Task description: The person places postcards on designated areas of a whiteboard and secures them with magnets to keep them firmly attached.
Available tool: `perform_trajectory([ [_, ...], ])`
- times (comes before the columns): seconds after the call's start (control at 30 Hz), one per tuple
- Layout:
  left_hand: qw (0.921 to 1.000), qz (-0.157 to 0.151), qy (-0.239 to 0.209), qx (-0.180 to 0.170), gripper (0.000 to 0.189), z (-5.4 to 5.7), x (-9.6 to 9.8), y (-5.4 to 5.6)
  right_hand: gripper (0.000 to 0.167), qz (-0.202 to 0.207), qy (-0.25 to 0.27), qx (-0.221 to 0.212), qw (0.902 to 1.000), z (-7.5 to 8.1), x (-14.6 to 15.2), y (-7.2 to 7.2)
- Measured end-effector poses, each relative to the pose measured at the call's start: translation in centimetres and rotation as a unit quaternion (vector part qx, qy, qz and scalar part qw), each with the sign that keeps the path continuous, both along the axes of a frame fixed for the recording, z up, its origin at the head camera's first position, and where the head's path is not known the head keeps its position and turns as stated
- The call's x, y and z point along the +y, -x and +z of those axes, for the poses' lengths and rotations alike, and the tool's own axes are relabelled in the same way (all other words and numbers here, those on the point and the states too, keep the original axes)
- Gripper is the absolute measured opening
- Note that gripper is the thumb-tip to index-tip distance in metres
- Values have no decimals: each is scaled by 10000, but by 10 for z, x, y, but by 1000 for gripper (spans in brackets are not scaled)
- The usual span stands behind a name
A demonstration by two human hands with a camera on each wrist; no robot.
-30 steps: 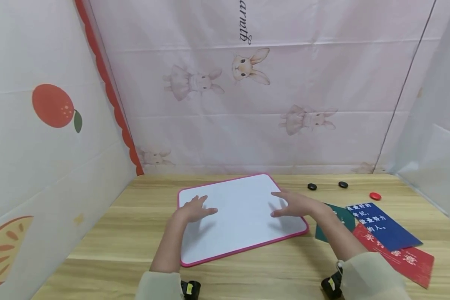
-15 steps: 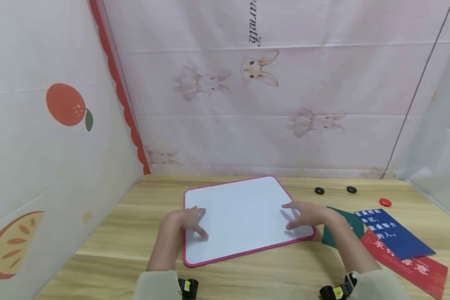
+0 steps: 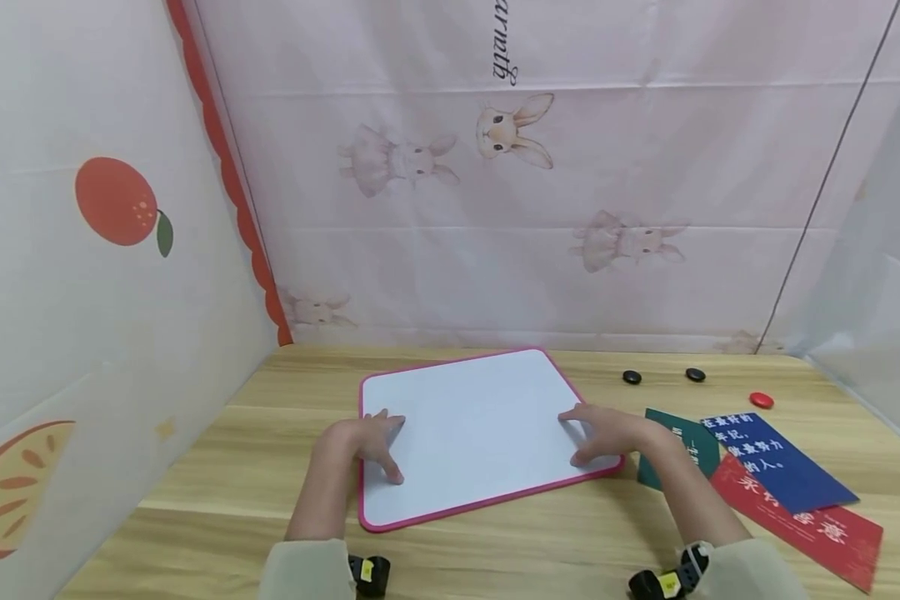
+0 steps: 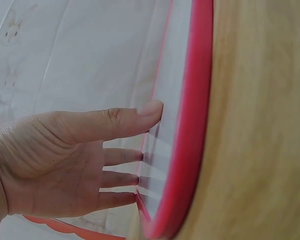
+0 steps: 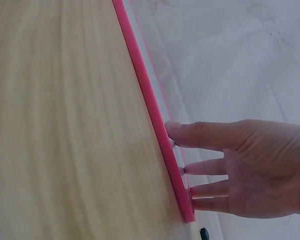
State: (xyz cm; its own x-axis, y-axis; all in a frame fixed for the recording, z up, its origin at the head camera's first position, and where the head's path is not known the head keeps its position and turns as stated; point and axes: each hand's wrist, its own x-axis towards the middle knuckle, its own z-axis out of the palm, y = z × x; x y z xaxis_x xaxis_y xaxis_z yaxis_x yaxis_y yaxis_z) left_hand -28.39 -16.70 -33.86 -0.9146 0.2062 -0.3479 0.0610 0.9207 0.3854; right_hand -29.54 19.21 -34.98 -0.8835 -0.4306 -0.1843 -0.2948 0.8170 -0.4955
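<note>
A whiteboard with a pink rim lies tilted slightly askew on the wooden table. My left hand is at its left side, thumb and fingers spread with the tips on the white surface. In the left wrist view, the left hand's thumb reaches the board straight, the other fingers extended beside it. At the board's right side, my right hand touches down with spread fingertips. The right wrist view shows that hand's fingers extended to the board near its pink rim. Neither hand grasps anything.
Right of the board, a green card, a blue card and a red card overlap. Behind them lie two black magnet-like discs and a red disc. Printed curtains enclose the table.
Both hands have come down from above the whiteboard onto its surface, the left one turning its thumb toward me. The camera view has shifted slightly; the board lies as before.
</note>
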Motion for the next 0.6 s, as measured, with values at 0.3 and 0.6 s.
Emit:
perform_trajectory([
  [0.3,9999,-7,-124,43,88,-1,-3,0,68,-46,-140,0,9999,4,-5,-6],
  [0.6,9992,-58,-383,66,90,-10,-11,7,68,-283,-432,-189,9985,9,-10,-14],
])
